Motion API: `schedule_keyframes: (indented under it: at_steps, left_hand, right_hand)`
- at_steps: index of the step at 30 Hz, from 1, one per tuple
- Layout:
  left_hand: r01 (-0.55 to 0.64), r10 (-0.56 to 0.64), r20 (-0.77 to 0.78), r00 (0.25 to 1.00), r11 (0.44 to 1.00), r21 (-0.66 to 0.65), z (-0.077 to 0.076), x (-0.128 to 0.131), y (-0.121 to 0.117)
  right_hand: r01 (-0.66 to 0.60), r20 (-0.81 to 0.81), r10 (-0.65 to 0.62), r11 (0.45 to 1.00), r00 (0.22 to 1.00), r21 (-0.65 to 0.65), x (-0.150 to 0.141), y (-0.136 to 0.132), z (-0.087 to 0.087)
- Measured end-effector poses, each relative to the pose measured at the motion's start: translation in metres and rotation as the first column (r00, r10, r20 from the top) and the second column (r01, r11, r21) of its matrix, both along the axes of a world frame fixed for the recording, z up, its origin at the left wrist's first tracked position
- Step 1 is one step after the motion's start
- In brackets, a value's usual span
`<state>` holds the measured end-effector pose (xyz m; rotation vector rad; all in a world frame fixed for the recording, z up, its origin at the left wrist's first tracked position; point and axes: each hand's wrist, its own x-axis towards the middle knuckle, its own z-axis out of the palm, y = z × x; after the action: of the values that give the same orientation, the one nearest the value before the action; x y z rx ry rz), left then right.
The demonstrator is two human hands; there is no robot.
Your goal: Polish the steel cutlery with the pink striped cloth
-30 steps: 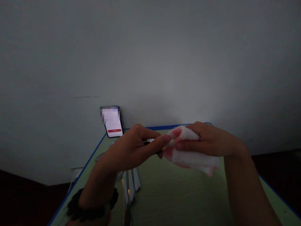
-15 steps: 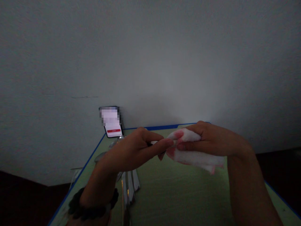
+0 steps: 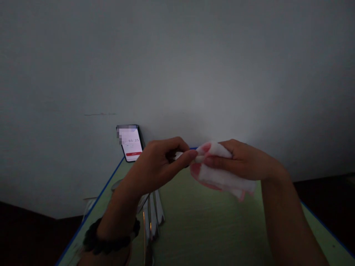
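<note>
Head view: both hands meet above the table [image 3: 199, 229], with a white-and-pink cloth [image 3: 217, 177] between them, which we take as the centre of our clock, twelve pointing toward the wall [image 3: 177, 74]. At three o'clock the right hand [image 3: 246, 162] grips the cloth, thumb on the near side, with a free end hanging toward five. At nine o'clock the left hand [image 3: 156, 162] pinches a pale slim piece [image 3: 179, 155] between thumb and fingers; most of it is covered, so we cannot tell what it is. We judge the cloth light, soft and limp, hard to damage and best held by a bunched fold, as here. The pale slim piece we expect to be stiffer and perhaps slippery; a firm pinch near its end suits it. Toward eight o'clock we find metal cutlery handles [image 3: 159, 208] lying side by side, and near nine a rounded metal edge [image 3: 115, 184], probably a spoon's bowl. A lit phone [image 3: 130, 144] leans on the wall toward ten. The left forearm, ringed by a black bracelet [image 3: 108, 240], crosses over the cutlery and, in our judgement, obstructs reaching it.
</note>
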<state>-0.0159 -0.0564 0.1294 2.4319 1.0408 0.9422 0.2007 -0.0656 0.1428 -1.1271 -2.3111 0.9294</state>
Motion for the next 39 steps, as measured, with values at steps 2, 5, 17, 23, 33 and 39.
schedule_keyframes:
  at_steps: [2,5,17,23,33,39]
  left_hand:
    - [-0.011,0.014,-0.031,0.999,0.996,0.092,0.0013,-0.0007,-0.0013]
    - [0.04,-0.024,-0.084,0.996,0.982,0.185,0.0034,-0.0026,-0.0042]
    - [-0.001,0.038,-0.087,0.995,0.924,0.382,0.0026,0.0,-0.0101]
    - [-0.004,0.049,-0.092,0.995,0.901,0.434,0.0039,0.0002,-0.0099]
    - [-0.007,0.063,-0.102,0.993,0.882,0.472,0.0038,-0.0002,-0.009]
    - [0.022,0.029,-0.124,0.992,0.918,0.396,0.004,-0.0008,-0.0073]
  right_hand:
    - [0.032,-0.026,-0.032,0.999,0.999,-0.028,0.0018,0.0009,-0.0017]
    - [0.049,-0.073,-0.056,0.995,0.996,-0.091,0.0044,0.0021,-0.0042]
    - [0.011,-0.195,-0.068,0.96,0.979,-0.279,0.0058,0.004,-0.0085]
    - [-0.04,-0.265,-0.051,0.945,0.963,-0.326,0.005,0.0042,-0.0076]
    - [-0.013,-0.261,-0.074,0.948,0.962,-0.319,0.005,0.0052,-0.0097]
    - [-0.009,-0.223,-0.061,0.955,0.973,-0.298,0.0034,0.0053,-0.0074]
